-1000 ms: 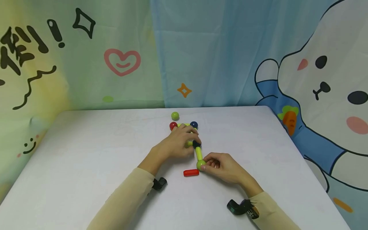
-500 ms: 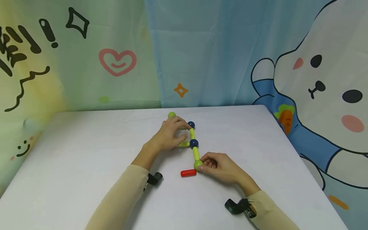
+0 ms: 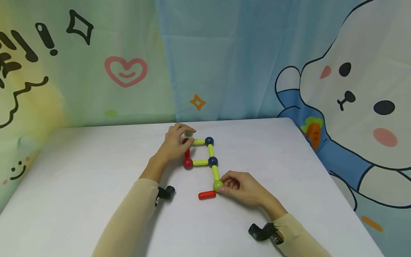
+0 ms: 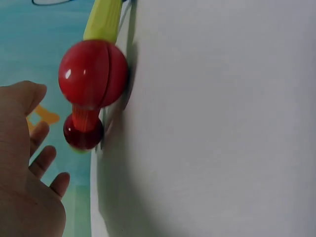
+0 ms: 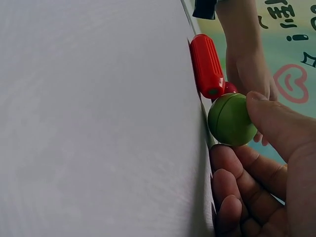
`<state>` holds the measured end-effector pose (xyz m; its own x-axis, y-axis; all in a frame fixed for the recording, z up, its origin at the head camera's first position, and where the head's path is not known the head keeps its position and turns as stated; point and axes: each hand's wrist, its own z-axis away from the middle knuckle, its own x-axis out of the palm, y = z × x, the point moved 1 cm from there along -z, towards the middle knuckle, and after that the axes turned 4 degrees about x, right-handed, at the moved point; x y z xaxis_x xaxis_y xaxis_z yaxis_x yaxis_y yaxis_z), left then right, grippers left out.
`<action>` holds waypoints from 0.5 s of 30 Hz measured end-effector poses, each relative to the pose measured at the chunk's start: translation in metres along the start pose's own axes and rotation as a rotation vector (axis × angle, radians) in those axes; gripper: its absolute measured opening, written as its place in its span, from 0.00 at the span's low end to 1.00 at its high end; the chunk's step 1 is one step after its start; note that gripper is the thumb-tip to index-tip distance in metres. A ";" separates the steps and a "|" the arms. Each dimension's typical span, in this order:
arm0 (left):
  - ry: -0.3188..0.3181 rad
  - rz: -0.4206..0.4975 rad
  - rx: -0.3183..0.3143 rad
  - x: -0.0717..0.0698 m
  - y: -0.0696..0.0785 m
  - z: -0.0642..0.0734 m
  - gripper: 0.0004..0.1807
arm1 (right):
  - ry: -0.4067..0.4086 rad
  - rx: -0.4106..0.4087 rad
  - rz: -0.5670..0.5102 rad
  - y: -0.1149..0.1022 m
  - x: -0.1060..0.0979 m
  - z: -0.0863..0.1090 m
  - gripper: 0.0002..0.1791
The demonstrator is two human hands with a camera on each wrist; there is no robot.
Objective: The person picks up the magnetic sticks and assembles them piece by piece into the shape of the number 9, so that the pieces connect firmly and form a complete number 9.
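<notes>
In the head view, ball-and-rod pieces form a square: two blue balls (image 3: 213,161), a near red ball (image 3: 187,164), a far red ball partly covered by my left hand, yellow-green rods (image 3: 200,162) and a red rod (image 3: 187,153). Another yellow-green rod (image 3: 215,173) runs from the near blue ball to a green ball (image 3: 218,185). My right hand (image 3: 240,187) pinches that ball between thumb and fingers. My left hand (image 3: 172,142) reaches over the far red corner, fingers extended above a second green ball (image 3: 188,134); whether it touches either ball cannot be told.
A loose red rod (image 3: 207,195) lies left of the pinched green ball. The white table (image 3: 96,178) ends at a back edge close behind the second green ball. A printed curtain (image 3: 224,64) hangs behind it.
My left hand has moved back and left, from over the square to the second green ball, uncovering the blue balls and near red ball. My right hand keeps its pinch.
</notes>
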<state>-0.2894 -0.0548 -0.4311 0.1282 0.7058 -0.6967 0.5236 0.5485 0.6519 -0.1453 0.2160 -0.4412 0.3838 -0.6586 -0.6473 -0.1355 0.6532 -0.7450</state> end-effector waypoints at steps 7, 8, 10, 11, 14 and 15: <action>-0.014 0.033 -0.088 -0.004 -0.011 -0.006 0.19 | 0.005 -0.002 0.014 -0.001 0.001 0.000 0.15; -0.016 0.042 -0.098 -0.004 -0.012 -0.007 0.19 | 0.005 -0.001 0.014 -0.001 0.001 0.000 0.15; -0.025 0.056 -0.122 -0.006 -0.014 -0.008 0.20 | 0.005 0.005 0.012 -0.001 0.001 0.000 0.15; -0.029 0.064 -0.133 -0.007 -0.015 -0.008 0.20 | 0.004 0.009 0.014 -0.001 0.001 0.000 0.15; -0.035 0.089 -0.152 -0.008 -0.019 -0.010 0.20 | 0.005 0.022 0.017 -0.001 0.001 0.000 0.15; -0.038 0.098 -0.158 -0.007 -0.020 -0.011 0.21 | 0.006 0.025 0.020 -0.001 0.001 0.001 0.15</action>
<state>-0.3104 -0.0654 -0.4362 0.2053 0.7438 -0.6361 0.3690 0.5432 0.7542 -0.1445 0.2153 -0.4408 0.3759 -0.6473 -0.6631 -0.1202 0.6755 -0.7275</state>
